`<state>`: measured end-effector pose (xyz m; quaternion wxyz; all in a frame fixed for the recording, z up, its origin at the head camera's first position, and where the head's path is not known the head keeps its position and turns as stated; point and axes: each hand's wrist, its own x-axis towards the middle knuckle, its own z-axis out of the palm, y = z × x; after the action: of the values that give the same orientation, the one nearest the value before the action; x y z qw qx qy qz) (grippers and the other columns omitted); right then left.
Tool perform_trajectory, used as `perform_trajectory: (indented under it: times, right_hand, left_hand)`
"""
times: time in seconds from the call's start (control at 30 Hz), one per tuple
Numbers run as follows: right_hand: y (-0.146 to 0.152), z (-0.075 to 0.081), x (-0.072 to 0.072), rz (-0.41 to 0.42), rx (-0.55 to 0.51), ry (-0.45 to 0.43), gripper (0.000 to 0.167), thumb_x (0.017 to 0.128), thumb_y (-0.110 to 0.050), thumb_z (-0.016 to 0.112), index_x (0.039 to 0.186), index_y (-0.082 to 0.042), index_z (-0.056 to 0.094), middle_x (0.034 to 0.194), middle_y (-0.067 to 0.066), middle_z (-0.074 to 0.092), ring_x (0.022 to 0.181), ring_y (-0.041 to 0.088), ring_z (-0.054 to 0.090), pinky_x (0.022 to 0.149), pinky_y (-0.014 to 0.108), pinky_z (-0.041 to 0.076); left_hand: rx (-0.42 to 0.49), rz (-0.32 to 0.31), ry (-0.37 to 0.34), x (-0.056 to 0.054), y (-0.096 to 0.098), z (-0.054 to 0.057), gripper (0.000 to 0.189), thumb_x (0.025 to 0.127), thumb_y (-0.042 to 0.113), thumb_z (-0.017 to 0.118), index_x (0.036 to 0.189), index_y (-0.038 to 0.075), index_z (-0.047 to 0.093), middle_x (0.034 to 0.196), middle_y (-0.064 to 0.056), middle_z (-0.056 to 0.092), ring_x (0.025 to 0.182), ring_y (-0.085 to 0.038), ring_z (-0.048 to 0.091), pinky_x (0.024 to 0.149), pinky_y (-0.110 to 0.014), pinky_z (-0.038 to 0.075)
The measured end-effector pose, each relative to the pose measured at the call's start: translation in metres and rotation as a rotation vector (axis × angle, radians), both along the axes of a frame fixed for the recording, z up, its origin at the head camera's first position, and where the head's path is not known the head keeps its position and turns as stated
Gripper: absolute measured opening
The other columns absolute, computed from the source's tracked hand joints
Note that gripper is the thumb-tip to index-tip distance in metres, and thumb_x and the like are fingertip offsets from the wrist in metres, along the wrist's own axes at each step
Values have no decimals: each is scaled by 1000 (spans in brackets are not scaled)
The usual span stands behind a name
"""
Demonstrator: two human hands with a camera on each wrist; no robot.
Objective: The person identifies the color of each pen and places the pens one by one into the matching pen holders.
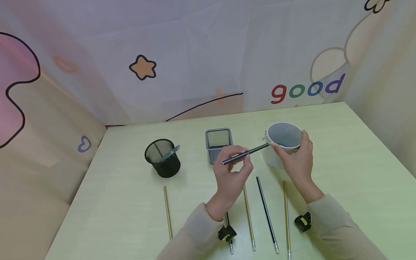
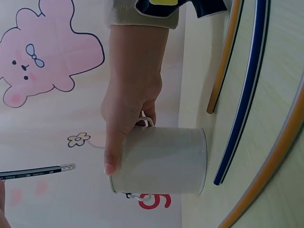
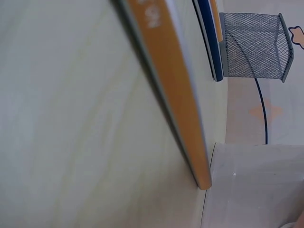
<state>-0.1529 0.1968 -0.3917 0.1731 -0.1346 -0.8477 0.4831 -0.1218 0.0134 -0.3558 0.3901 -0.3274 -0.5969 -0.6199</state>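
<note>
- The left hand point(image 1: 229, 175) has its grip closed on a dark striped pencil point(image 1: 236, 157), pinched between thumb and fingers and raised above the tabletop point(image 1: 110, 187).
- That pencil slants, its right end just beside the right hand's thumb in the head view.
- The right hand point(image 1: 298, 164) has its grip closed on the rim of a white pail point(image 1: 271, 157), which stands upright at the far right of the tabletop.
- Nearer, 5 more pencils lie apart from each other: from left to right, a left yellow pencil point(image 1: 167, 213), a dark pencil point(image 1: 231, 247) partly hidden by the left wrist, a middle yellow pencil point(image 1: 249, 216), a second dark pencil point(image 1: 267, 213) and a right yellow pencil point(image 1: 287, 216).
- Far left stands a black mesh cup point(image 1: 167, 168), with a teal item point(image 1: 169, 154) leaning in it.
- Between cup and pail is a grey mesh holder point(image 1: 213, 155), partly behind the left hand.
- Behind the tabletop hangs a printed backdrop point(image 1: 201, 54) with the word "good".
</note>
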Motion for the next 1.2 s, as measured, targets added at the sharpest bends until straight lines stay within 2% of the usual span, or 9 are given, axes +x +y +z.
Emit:
perform_trajectory:
  times: [0.13,0.3,0.53,0.77,0.97,1.2]
  right_hand:
    - [0,1,-1,-4,10,-4,93,81,-30,75,150,-8,17,146,21,30,132,38,34,105,59,34]
    - [1,1,-2,-9,23,18,93,80,-23,75,150,-3,17,145,25,29,130,42,35,105,60,32]
    - [0,0,-4,-4,34,12,97,80,-31,76,150,-4,16,146,24,28,131,41,35,104,61,33]
    - [-1,0,-7,11,32,26,96,80,-33,76,150,-7,17,145,23,30,129,40,35,102,62,35]
    - [-4,1,-8,26,21,24,97,79,-36,76,151,-8,16,146,22,28,130,39,35,102,62,35]
    - [-2,-6,-2,-4,2,-1,96,80,-38,75,151,-11,16,146,20,28,130,38,35,99,63,36]
  left_hand:
    - [4,-14,-13,-2,7,-1,27,73,-21,58,95,-7,53,88,-21,56,75,-28,61,69,-26,58]
    - [-18,-34,-71,-9,15,-2,24,75,-19,57,94,-5,53,87,-20,56,75,-30,62,69,-27,58]
    - [-76,-21,-106,-19,23,1,20,78,-16,56,94,-4,54,89,-18,55,78,-29,62,73,-25,58]
    - [-123,9,-144,-28,26,2,18,80,-13,55,94,-2,54,90,-19,56,81,-29,61,75,-19,56]
    - [-149,15,-150,-35,26,3,17,81,-11,55,96,-3,55,92,-19,56,85,-30,62,75,-17,55]
    - [-251,-17,-141,-39,33,-6,16,83,-10,55,97,-3,56,96,-17,56,88,-26,61,76,-12,52]
